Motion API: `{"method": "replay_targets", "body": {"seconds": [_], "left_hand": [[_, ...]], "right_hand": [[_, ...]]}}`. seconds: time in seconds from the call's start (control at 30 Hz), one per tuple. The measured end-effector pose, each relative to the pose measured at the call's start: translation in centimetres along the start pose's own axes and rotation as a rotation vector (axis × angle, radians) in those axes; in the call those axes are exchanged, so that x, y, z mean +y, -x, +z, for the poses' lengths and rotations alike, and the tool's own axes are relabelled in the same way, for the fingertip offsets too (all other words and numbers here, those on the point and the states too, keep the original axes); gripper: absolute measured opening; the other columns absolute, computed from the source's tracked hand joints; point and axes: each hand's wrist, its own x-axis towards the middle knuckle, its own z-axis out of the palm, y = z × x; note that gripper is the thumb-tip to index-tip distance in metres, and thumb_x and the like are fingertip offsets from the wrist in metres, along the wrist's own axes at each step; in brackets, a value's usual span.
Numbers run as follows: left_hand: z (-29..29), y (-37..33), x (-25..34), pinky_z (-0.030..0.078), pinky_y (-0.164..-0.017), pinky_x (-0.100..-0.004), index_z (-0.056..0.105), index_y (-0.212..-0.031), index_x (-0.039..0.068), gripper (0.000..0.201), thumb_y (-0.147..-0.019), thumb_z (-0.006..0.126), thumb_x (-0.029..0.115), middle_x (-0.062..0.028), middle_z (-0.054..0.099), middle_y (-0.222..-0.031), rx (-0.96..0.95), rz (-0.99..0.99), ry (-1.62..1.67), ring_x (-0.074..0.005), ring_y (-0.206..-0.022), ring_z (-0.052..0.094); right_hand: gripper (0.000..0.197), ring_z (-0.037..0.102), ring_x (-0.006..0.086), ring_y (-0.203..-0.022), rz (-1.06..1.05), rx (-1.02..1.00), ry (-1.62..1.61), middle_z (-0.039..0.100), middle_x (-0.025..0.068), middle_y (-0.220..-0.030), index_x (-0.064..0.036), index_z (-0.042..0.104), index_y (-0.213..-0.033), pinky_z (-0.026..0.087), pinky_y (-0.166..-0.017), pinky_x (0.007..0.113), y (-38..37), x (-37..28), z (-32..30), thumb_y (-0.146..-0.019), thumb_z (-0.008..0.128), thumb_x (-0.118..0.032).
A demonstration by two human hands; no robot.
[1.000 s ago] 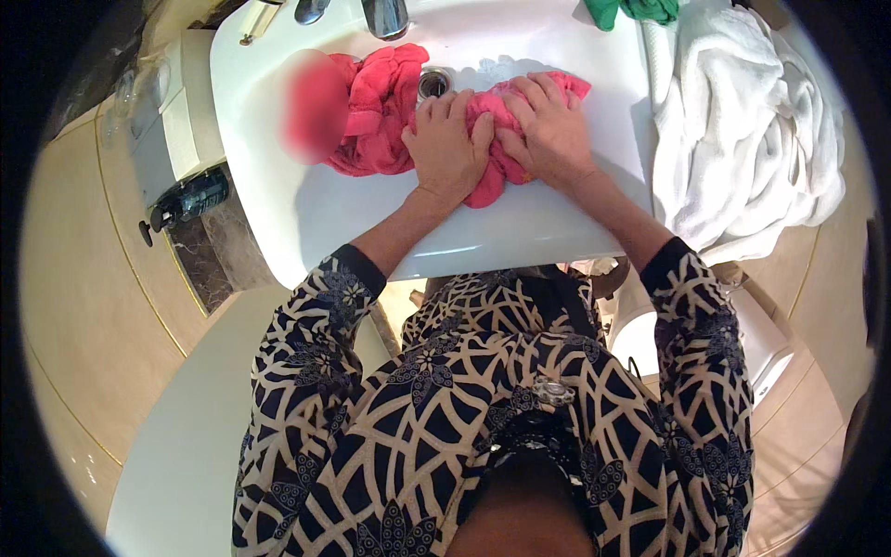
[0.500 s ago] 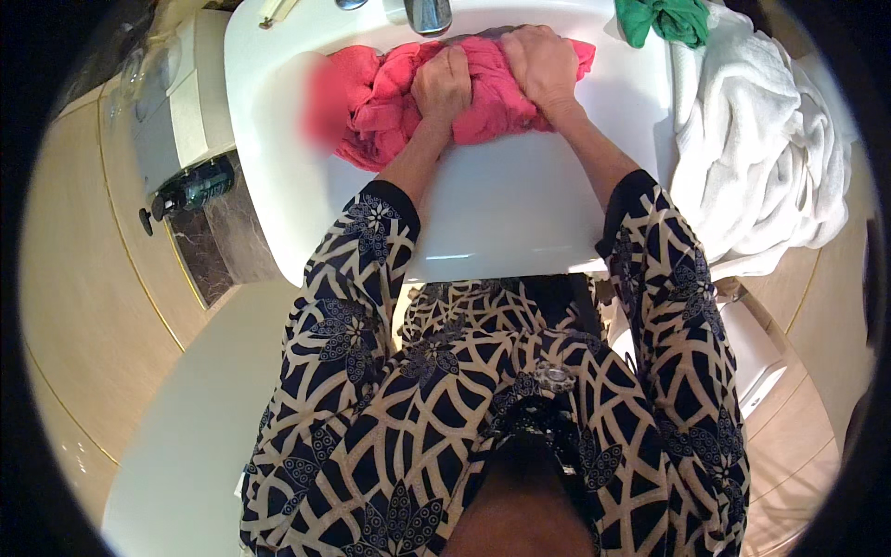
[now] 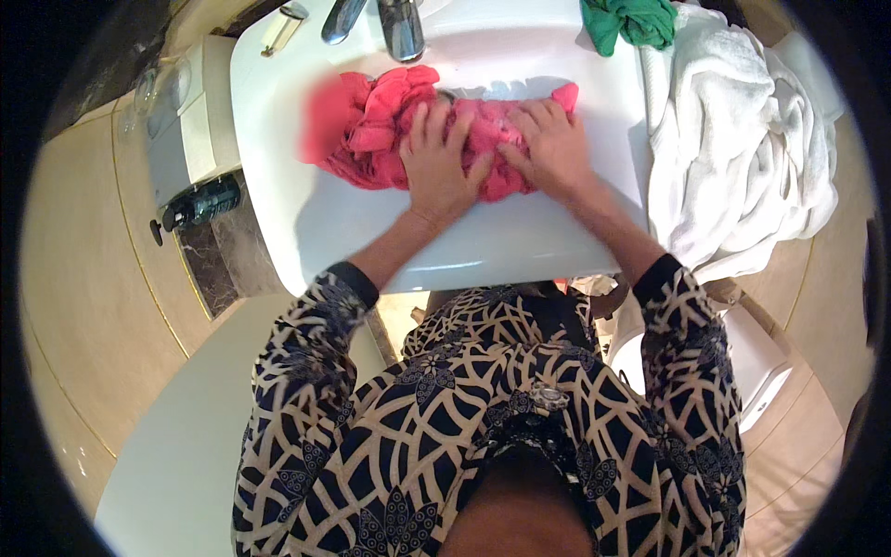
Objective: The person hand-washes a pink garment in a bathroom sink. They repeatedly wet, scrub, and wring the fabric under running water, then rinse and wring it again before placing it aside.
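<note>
red cloth (image 3: 488,128): left end blurred | faucet (image 3: 401,30): top-edge cropped | green cloth (image 3: 640,22): top-edge cropped

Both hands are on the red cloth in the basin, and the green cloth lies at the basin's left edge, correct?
No, the head view shows the green cloth at the basin's right edge. The left hand and right hand are indeed on the red cloth in the basin.
</note>
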Motion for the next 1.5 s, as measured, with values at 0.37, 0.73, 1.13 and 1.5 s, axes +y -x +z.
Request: {"method": "replay_targets", "body": {"seconds": [0.37, 0.73, 1.13, 1.5], "left_hand": [[4.5, -4.3, -3.6, 0.041, -0.071, -0.0459, 0.058, -0.089, 0.008, 0.026, -0.082, 0.045, 0.029, -0.0126, 0.057, -0.088, -0.100, -0.192, 0.054, -0.0326, -0.084, 0.053], [0.9, -4.9, -2.9, 0.045, -0.073, -0.0373, 0.060, -0.080, 0.006, 0.014, -0.076, 0.053, 0.017, -0.0110, 0.060, -0.088, 0.149, 0.258, 0.226, -0.0281, -0.085, 0.057], [1.5, -1.8, 1.9, 0.038, -0.082, -0.0438, 0.059, -0.098, 0.004, 0.033, -0.075, 0.054, 0.027, -0.0138, 0.050, -0.111, 0.066, 0.119, 0.020, -0.0328, -0.104, 0.045], [8.4, -6.3, -4.7, 0.041, -0.066, -0.0477, 0.057, -0.077, 0.003, 0.033, -0.084, 0.039, 0.030, -0.0192, 0.057, -0.076, 0.042, -0.281, 0.401, -0.0389, -0.071, 0.054]], "right_hand": [[0.023, 0.055, 0.0241, -0.077, 0.161, 0.038, 0.019, 0.056, 0.0062, -0.075, -0.0084, 0.058, -0.071, 0.040, -0.062, 0.039, -4.2, 1.3, 4.6, -0.071, 0.060, -0.032], [0.033, 0.059, 0.0277, -0.078, 0.637, 0.044, -0.997, 0.064, 0.0077, -0.083, -0.0135, 0.066, -0.085, 0.046, -0.068, 0.036, -7.4, 3.7, 1.0, -0.076, 0.054, -0.043], [0.030, 0.051, 0.0232, -0.093, 0.091, 0.033, -0.008, 0.054, 0.0042, -0.092, -0.0093, 0.057, -0.087, 0.040, -0.070, 0.042, 1.2, -0.5, -0.4, -0.066, 0.060, -0.029], [0.023, 0.057, 0.0281, -0.068, 0.273, 0.022, -0.097, 0.059, 0.0095, -0.070, -0.0059, 0.059, -0.071, 0.045, -0.058, 0.040, -5.3, 1.8, 4.5, -0.077, 0.052, -0.027]]}}
